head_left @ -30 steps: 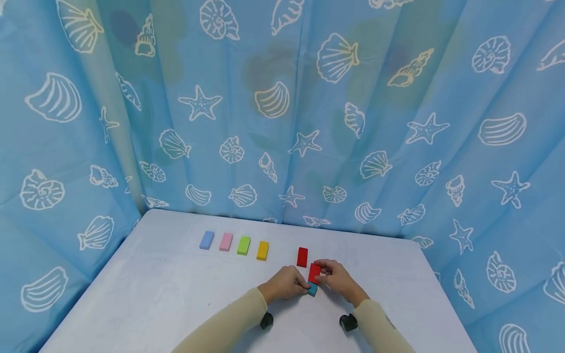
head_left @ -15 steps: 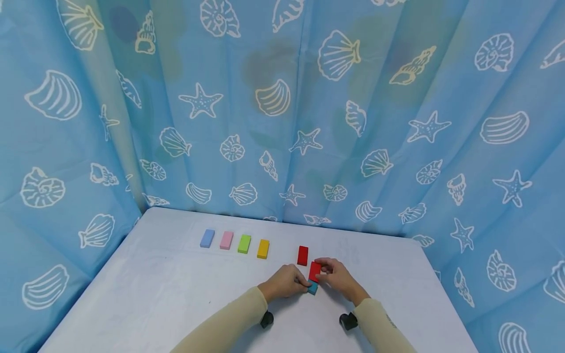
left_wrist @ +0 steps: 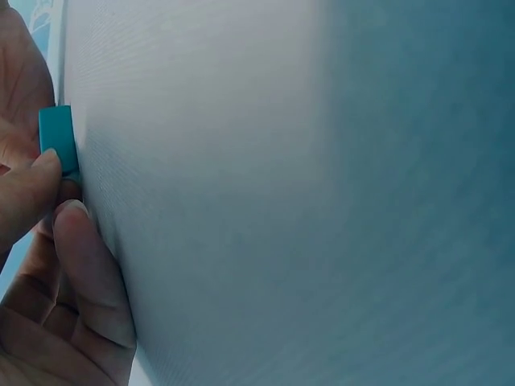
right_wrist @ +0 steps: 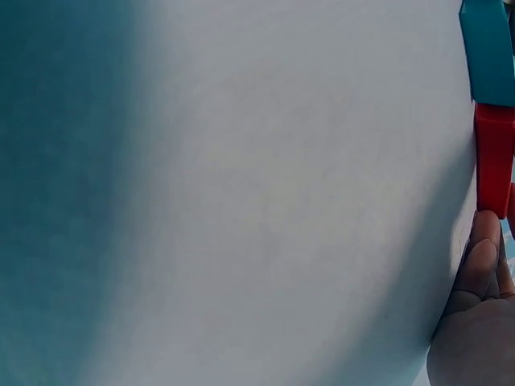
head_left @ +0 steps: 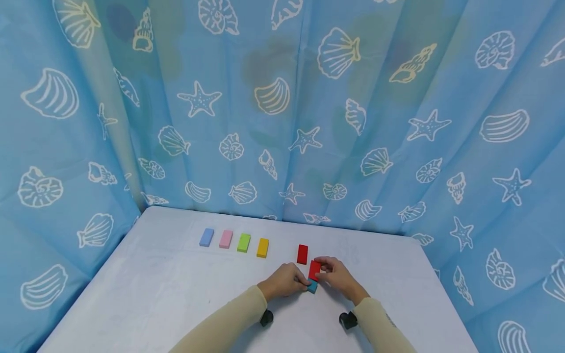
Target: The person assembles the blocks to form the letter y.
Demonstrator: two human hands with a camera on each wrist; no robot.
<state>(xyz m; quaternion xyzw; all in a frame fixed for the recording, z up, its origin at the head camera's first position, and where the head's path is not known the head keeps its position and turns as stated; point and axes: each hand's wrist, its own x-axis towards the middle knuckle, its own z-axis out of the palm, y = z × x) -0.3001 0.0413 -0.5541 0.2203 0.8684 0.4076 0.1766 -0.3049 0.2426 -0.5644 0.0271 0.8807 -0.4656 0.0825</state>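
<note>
My left hand pinches a teal block at its left side, low on the white table. In the left wrist view, the thumb lies against the teal block. A bright red block lies just beyond the teal one, held between the thumb and fingers of my right hand. The right wrist view shows the red block meeting the teal block, with right fingertips at the red block's far end. Part of each block is covered by fingers.
A darker red block lies slightly behind and left of the held pair. Farther left stand yellow, green, pink and blue blocks in a spaced row. A shell-patterned curtain borders the white table.
Both hands keep their grips on the two blocks, which stay in place. Only the head view shifts very slightly.
</note>
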